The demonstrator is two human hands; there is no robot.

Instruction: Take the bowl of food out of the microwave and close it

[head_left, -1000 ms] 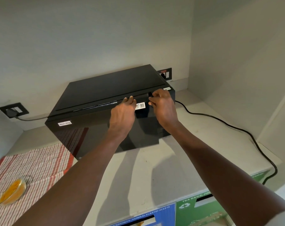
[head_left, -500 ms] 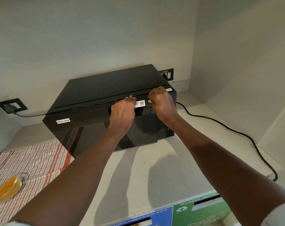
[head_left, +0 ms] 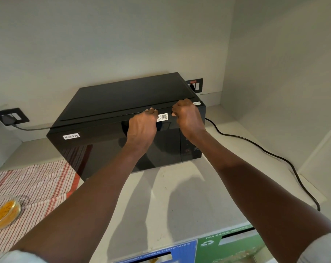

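On microwave (head_left: 123, 99) top edge, fingertips (head_left: 151, 110) hidden

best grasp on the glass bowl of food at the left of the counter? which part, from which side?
Judging by its pose, take the glass bowl by its rim, two-handed from above on opposite sides. It sits upright on the striped cloth, shallow and round, with nothing crowding the rim that shows; its left edge is cut off by the frame. Both the left hand and right hand are on the microwave door's top edge.
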